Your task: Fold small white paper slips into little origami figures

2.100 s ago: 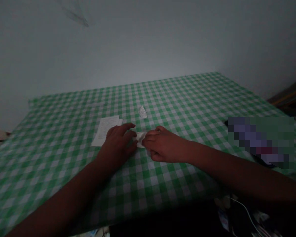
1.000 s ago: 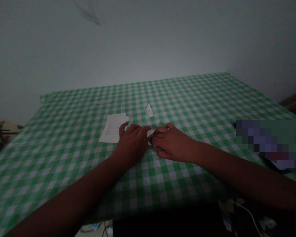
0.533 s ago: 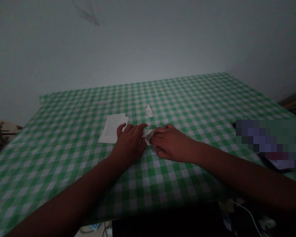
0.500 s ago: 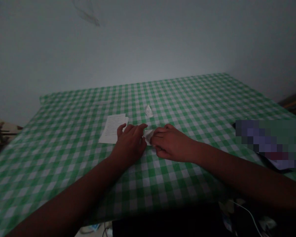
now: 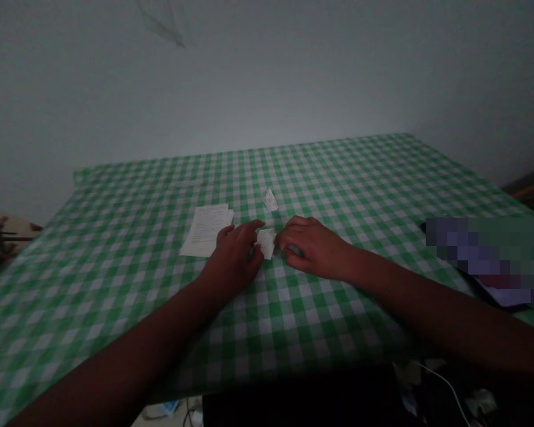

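A small folded piece of white paper (image 5: 266, 242) lies on the green-and-white checked tablecloth (image 5: 320, 172), between my two hands. My left hand (image 5: 237, 256) rests on the cloth with fingers curled, its fingertips pinching the paper's left edge. My right hand (image 5: 312, 244) holds the paper's right side with bent fingers. Part of the paper is hidden under my fingers.
A flat white printed sheet (image 5: 207, 228) lies just left of my left hand. A small crumpled paper scrap (image 5: 270, 200) sits behind the hands. A blurred-out patch (image 5: 485, 261) covers something at the right edge. A white cable (image 5: 445, 385) hangs below the table's near edge.
The small paper now stands up more visibly between my hands. My right hand has drawn slightly back and up, and my left fingers have curled onto the paper's edge.
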`<state>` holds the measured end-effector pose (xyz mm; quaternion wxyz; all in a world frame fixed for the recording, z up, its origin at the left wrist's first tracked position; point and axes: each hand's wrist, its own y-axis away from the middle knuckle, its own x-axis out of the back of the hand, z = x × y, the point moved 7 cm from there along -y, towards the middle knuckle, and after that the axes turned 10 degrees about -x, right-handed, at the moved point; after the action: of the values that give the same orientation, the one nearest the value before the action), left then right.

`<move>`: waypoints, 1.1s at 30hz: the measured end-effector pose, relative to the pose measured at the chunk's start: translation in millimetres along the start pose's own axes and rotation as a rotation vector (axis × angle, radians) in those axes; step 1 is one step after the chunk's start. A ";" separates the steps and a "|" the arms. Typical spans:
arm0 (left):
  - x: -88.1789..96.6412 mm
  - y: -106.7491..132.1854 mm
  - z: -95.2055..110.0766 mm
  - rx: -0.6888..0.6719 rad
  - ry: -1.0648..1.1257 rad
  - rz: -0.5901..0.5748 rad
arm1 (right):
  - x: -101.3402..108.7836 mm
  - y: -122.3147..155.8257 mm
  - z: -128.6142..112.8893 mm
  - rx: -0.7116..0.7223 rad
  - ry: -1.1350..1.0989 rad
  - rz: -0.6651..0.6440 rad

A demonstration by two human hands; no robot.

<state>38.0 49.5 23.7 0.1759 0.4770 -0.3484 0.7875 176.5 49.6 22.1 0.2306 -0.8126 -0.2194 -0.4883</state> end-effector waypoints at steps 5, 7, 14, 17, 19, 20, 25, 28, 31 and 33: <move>-1.7 1.5 -1.6 0.000 0.028 0.025 | -1.8 0.4 -3.5 0.000 0.029 -0.015; -2.1 0.8 -2.1 -0.009 0.016 0.029 | -4.6 0.6 -5.6 0.019 0.053 -0.040; -1.7 -0.6 -1.8 -0.145 -0.202 -0.099 | -9.2 2.0 -5.4 0.007 0.126 -0.073; 3.4 0.2 -6.5 -0.135 -0.290 -0.142 | -8.6 2.5 -5.7 0.002 0.142 -0.071; 8.0 0.0 -10.0 -0.103 -0.313 -0.145 | -8.3 2.6 -6.0 -0.002 0.156 -0.071; 10.3 -0.3 -11.0 -0.090 -0.318 -0.141 | -8.0 2.6 -6.0 -0.006 0.161 -0.071; 12.9 -1.7 -10.0 -0.058 -0.343 -0.138 | -8.2 2.2 -5.6 -0.012 0.175 -0.082; 7.2 -1.6 -9.7 -0.034 -0.358 -0.166 | -8.5 2.6 -6.1 0.005 0.170 -0.087; -1.9 -0.7 -9.2 -0.039 -0.335 -0.216 | -8.4 2.8 -6.5 0.003 0.138 -0.087; -8.3 0.2 -7.3 -0.057 -0.291 -0.252 | -8.9 2.9 -7.7 0.003 0.108 -0.088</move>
<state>37.3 55.1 14.1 0.2345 0.6206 -0.3299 0.6716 169.1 41.5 16.9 0.2215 -0.7742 -0.2429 -0.5409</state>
